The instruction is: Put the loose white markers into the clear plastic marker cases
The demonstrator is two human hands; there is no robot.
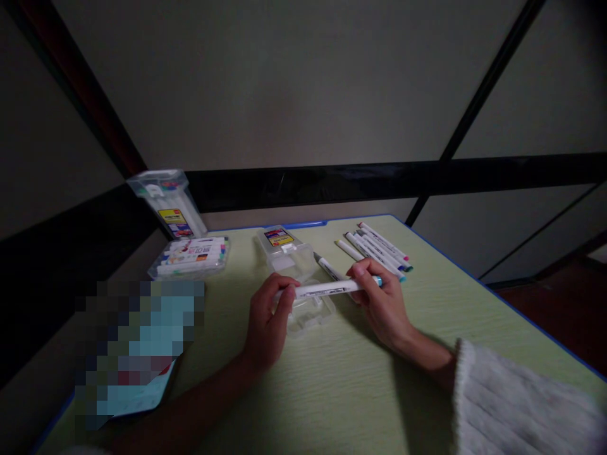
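A white marker (327, 289) with a teal end is held level between both hands above the table. My left hand (270, 316) pinches its left end, and my right hand (382, 306) grips it close to the teal end on the right. Behind and below the marker lies a clear plastic case (310, 316), opened out, its upper part (279, 240) bearing a yellow and dark label. Another marker with a grey tip (327, 265) lies just behind my hands, partly covered by them. Several white markers (379, 246) with coloured ends rest in a loose group beyond my right hand.
At the back left stands a clear marker case (173, 202) with markers inside. In front of it lies a clear pack of markers (192, 258). A light-blue flat object (147, 392), mostly blurred out, is at the left. The table (322, 392) has a blue edge, with a panelled wall behind.
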